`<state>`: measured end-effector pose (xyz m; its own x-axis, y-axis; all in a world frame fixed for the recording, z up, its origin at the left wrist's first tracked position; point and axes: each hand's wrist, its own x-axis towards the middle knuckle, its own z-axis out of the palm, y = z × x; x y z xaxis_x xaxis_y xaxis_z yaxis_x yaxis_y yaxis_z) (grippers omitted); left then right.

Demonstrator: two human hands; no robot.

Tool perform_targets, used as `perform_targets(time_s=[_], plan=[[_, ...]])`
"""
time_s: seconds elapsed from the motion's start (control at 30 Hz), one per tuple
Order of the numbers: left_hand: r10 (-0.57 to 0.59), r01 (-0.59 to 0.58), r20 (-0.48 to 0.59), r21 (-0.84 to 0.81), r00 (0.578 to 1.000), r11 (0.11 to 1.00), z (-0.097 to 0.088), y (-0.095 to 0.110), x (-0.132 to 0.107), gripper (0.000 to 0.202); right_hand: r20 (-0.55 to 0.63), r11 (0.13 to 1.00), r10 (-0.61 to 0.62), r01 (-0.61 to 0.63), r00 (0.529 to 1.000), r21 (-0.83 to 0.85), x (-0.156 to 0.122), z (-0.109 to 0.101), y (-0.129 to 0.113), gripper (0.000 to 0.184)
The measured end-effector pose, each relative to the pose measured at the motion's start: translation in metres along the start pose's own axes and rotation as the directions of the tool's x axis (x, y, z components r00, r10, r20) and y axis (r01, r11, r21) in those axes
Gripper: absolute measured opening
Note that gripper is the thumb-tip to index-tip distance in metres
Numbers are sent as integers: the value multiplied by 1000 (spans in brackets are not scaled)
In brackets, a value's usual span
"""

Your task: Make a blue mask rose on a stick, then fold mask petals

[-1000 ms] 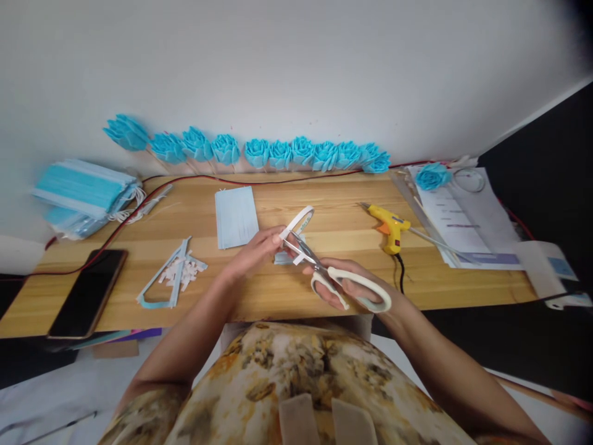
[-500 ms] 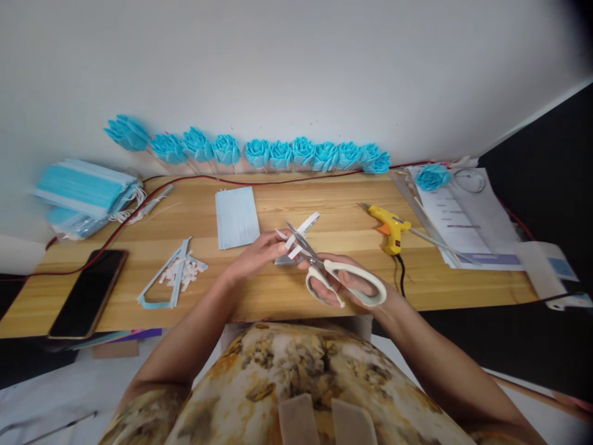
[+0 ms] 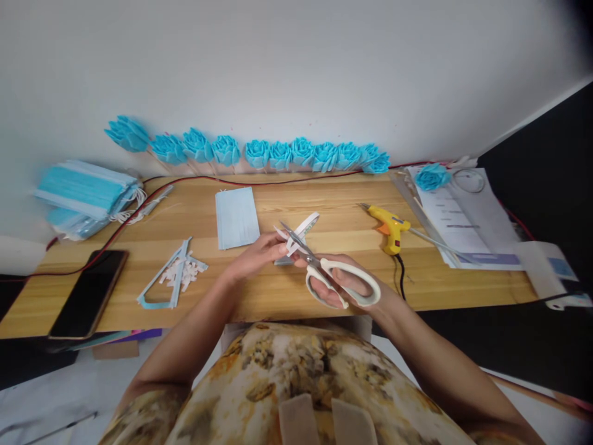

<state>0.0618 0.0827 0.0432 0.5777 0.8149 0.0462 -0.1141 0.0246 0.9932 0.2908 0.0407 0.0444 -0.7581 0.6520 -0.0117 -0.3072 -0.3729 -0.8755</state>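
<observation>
I held the white-handled scissors (image 3: 308, 256), metal blades pointing forward and left, across a narrow white strip (image 3: 311, 220) bearing small print.

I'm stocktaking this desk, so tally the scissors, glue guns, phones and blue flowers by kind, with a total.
White-handled metal scissors: 1
Yellow pistol-shaped glue gun: 1
Black-screened rectangular phone: 1
Bright-blue layered-petal flowers: at least 11, one lying on the white printed papers; overlap at the row's right end hides the exact count
Total: at least 14
</observation>
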Motion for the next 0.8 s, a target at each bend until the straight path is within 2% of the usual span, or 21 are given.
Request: perform_targets(time_s=[0.17, 0.3, 0.4, 0.47, 0.57, 0.67, 0.8], plan=[[-22, 22, -16, -24, 1000, 999, -1, -5, -2, 60, -72, 999, 23, -21, 997, 25, 0, 9, -11, 60], [1, -2, -4, -149, 1000, 989, -4, -13, -2, 44, -84, 998, 13, -8, 996, 58, 0, 10, -13, 61], [16, -11, 21, -219, 1000, 976, -6, -18, -2, 39, -82, 996, 10, -3, 997, 84, -2, 7, -8, 63], [9, -7, 11, -173, 1000, 985, -7, -19, -2, 39, -83, 995, 9, -1, 997, 95, -2, 6, -6, 63], [-24, 21, -55, -59, 998, 998, -7, -19, -2, 38, -66, 996, 1, 5, 998, 93, -3, 5, -6, 63], [-28, 26, -112, -20, 993, 999, -5, -18, -1, 39, -81, 998, 3, 2, 997, 63, -3, 8, -7, 63], [-62, 69, -144, 48, 988, 996, -3, -14, 1, 46, -106, 994, 92, -97, 990, -44, 0, 16, -6, 62]])
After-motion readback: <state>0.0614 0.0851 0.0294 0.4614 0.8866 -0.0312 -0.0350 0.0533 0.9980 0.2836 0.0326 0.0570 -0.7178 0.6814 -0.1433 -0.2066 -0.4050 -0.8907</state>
